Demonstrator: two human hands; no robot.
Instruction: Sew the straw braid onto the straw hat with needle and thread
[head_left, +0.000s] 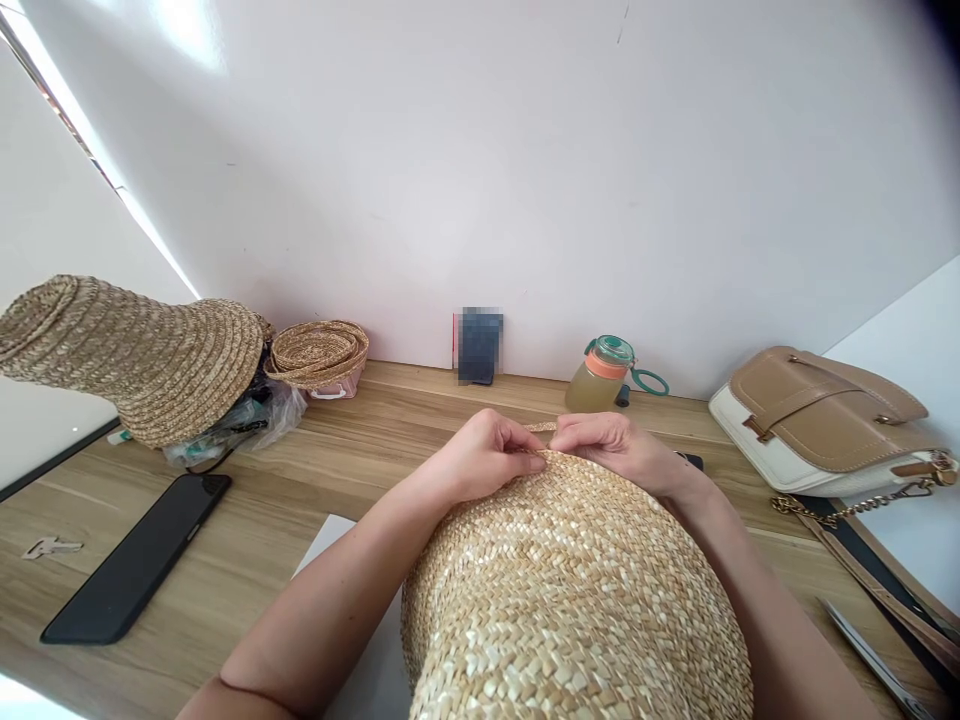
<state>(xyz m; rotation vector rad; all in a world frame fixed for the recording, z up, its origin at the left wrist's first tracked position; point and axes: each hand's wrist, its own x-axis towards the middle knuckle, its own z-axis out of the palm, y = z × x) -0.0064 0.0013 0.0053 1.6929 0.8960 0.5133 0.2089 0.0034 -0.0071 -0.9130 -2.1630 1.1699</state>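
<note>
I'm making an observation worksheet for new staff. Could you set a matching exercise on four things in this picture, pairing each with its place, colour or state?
Things
A. woven straw piece
B. smartphone
C. drink bottle
D. handbag

Descriptions
1. green and orange at the top, standing near the wall
2. tan and off-white, at the far right
3. edge pinched by the left hand and right hand
4. black, lying flat at the left

Pairs
A-3, B-4, C-1, D-2
</note>
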